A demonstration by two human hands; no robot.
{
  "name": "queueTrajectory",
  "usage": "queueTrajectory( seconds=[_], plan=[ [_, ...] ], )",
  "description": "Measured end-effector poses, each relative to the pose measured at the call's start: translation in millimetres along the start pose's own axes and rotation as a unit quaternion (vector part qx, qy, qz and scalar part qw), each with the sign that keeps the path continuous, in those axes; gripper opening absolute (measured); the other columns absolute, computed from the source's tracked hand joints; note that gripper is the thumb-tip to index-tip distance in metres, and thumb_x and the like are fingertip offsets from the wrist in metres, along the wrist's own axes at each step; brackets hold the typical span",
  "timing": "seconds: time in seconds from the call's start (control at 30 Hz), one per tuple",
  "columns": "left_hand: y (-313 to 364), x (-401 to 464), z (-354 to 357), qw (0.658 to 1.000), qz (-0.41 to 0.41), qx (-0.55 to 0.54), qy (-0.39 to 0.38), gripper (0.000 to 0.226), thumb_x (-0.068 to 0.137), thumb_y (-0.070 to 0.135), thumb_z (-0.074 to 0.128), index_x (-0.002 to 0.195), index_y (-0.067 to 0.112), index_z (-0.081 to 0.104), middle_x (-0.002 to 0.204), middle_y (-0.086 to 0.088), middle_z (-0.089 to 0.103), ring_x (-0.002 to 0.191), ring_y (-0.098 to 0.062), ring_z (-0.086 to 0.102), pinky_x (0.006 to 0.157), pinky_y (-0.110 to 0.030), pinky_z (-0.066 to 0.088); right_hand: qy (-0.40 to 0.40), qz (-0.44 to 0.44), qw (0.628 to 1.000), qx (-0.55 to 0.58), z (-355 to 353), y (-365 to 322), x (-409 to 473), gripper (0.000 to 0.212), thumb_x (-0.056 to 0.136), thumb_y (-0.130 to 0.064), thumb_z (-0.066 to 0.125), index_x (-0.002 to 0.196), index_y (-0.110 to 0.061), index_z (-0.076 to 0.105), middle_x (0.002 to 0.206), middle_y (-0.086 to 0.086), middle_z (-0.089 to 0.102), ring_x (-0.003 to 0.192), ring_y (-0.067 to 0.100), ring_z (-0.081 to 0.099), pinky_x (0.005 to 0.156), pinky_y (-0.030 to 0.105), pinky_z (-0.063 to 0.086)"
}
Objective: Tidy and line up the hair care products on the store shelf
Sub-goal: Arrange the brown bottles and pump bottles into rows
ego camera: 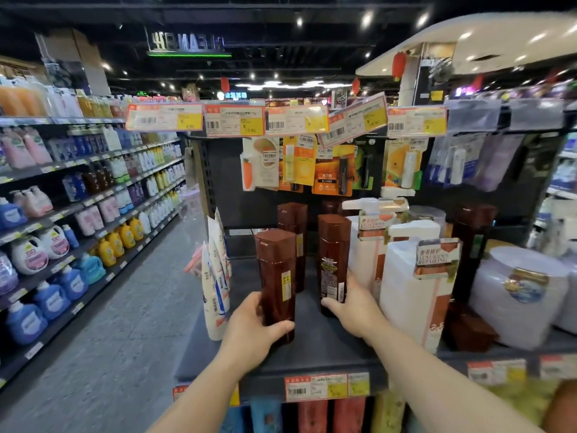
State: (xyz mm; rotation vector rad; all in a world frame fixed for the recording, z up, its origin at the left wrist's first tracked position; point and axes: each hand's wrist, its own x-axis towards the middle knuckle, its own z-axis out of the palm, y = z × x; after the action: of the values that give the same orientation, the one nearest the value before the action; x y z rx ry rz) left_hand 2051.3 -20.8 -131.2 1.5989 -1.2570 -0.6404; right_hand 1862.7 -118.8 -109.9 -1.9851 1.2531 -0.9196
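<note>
Two tall brown bottles stand near the front of the dark shelf (312, 348). My left hand (254, 326) grips the base of the left brown bottle (276, 276). My right hand (352, 307) wraps the lower part of the right brown bottle (333, 260), whose label faces me. A third brown bottle (293, 232) stands behind them, further back. White pump bottles (415, 285) with "Luxurious Repairing" tags crowd the right side, touching my right hand. White tubes (215, 276) lean at the shelf's left edge.
A lilac tub (518, 295) and a dark brown bottle (471, 245) stand at the far right. Hanging lip-care cards (312, 167) and price tags (234, 120) are above. An aisle (109, 323) with detergent shelves (62, 229) runs along the left.
</note>
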Motion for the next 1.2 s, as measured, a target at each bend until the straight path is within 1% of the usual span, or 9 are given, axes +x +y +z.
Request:
queueTrajectory(
  seconds=[0.1, 0.23, 0.37, 0.47, 0.63, 0.73, 0.83, 0.97, 1.2],
  plan=[
    [0.0, 5.7, 0.2, 1.0, 0.01, 0.012, -0.009, 0.058, 0.067, 0.034, 0.087, 0.108, 0.046, 0.046, 0.103, 0.026, 0.063, 0.099, 0.006, 0.061, 0.087, -0.018, 0.049, 0.018, 0.027, 0.999, 0.001, -1.0, 0.7, 1.9, 0.076, 0.085, -0.02, 0.07, 0.146, -0.033, 0.025, 0.145, -0.007, 0.045, 0.134, 0.018, 0.04, 0.107, 0.034, 0.03],
    [-3.5, 11.9, 0.5, 1.0, 0.02, 0.012, -0.018, 0.055, 0.066, 0.037, 0.087, 0.1, 0.051, 0.046, 0.099, 0.03, 0.06, 0.101, 0.004, 0.06, 0.092, -0.025, 0.05, 0.028, 0.048, 0.998, -0.006, 2.0, -1.1, 0.9, 0.071, 0.085, -0.021, 0.07, 0.143, -0.033, 0.031, 0.143, -0.006, 0.048, 0.133, 0.019, 0.043, 0.106, 0.036, 0.032],
    [-7.9, 13.3, 2.8, 0.999, 0.033, 0.015, -0.009, 0.054, 0.066, 0.038, 0.086, 0.097, 0.054, 0.045, 0.095, 0.033, 0.058, 0.097, 0.008, 0.058, 0.089, -0.021, 0.048, 0.036, 0.05, 0.998, -0.008, 3.3, -1.3, -4.6, 0.064, 0.086, -0.022, 0.069, 0.138, -0.036, 0.034, 0.141, -0.009, 0.049, 0.131, 0.017, 0.044, 0.103, 0.033, 0.034],
    [-7.4, 15.1, 6.2, 0.999, 0.037, 0.019, 0.017, 0.051, 0.07, 0.034, 0.084, 0.097, 0.052, 0.046, 0.095, 0.034, 0.058, 0.096, 0.008, 0.058, 0.082, -0.017, 0.045, 0.014, 0.038, 0.999, -0.002, 2.6, -2.4, -7.7, 0.062, 0.086, -0.023, 0.069, 0.137, -0.035, 0.034, 0.139, -0.01, 0.049, 0.13, 0.016, 0.045, 0.104, 0.033, 0.034],
    [-7.1, 20.1, 13.4, 0.995, 0.03, 0.057, 0.077, 0.059, 0.078, 0.031, 0.078, 0.126, 0.036, 0.044, 0.11, 0.023, 0.056, 0.104, -0.002, 0.056, 0.086, -0.023, 0.044, -0.025, 0.035, 0.999, 0.023, 2.8, -2.7, -6.3, 0.063, 0.086, -0.021, 0.07, 0.14, -0.025, 0.037, 0.138, -0.004, 0.052, 0.128, 0.017, 0.048, 0.108, 0.036, 0.037],
    [-6.2, 22.5, 18.3, 0.993, 0.015, 0.07, 0.093, 0.06, 0.08, 0.033, 0.075, 0.13, 0.034, 0.041, 0.113, 0.021, 0.055, 0.108, -0.005, 0.056, 0.087, -0.026, 0.045, -0.025, 0.038, 0.998, 0.038, 1.9, -1.4, -3.7, 0.062, 0.084, -0.021, 0.071, 0.138, -0.024, 0.039, 0.135, -0.005, 0.054, 0.123, 0.013, 0.05, 0.1, 0.028, 0.037],
    [-5.9, 25.2, 23.0, 0.992, 0.0, 0.068, 0.103, 0.058, 0.08, 0.032, 0.076, 0.129, 0.034, 0.043, 0.118, 0.017, 0.059, 0.11, -0.008, 0.057, 0.092, -0.031, 0.048, -0.033, 0.026, 0.998, 0.039, 2.7, 1.2, -0.2, 0.062, 0.083, -0.022, 0.072, 0.137, -0.023, 0.041, 0.135, -0.004, 0.055, 0.119, 0.01, 0.052, 0.095, 0.022, 0.036],
    [-1.7, 28.8, 26.8, 0.993, -0.019, 0.048, 0.102, 0.053, 0.08, 0.03, 0.077, 0.119, 0.043, 0.043, 0.115, 0.019, 0.06, 0.107, -0.006, 0.058, 0.091, -0.028, 0.047, -0.036, 0.028, 0.998, 0.051, 6.0, 5.7, -0.5, 0.068, 0.086, -0.021, 0.068, 0.144, -0.021, 0.033, 0.14, -0.005, 0.05, 0.129, 0.015, 0.046, 0.105, 0.031, 0.035],
    [8.1, 32.9, 41.2, 0.994, -0.027, 0.035, 0.104, 0.052, 0.08, 0.03, 0.077, 0.115, 0.046, 0.042, 0.11, 0.023, 0.059, 0.103, -0.001, 0.056, 0.085, -0.022, 0.044, 0.038, 0.031, 0.996, 0.069, 13.4, 14.9, -2.2, 0.057, 0.087, -0.014, 0.066, 0.138, -0.021, 0.041, 0.135, 0.0, 0.053, 0.124, 0.018, 0.048, 0.106, 0.034, 0.036]
  ],
)
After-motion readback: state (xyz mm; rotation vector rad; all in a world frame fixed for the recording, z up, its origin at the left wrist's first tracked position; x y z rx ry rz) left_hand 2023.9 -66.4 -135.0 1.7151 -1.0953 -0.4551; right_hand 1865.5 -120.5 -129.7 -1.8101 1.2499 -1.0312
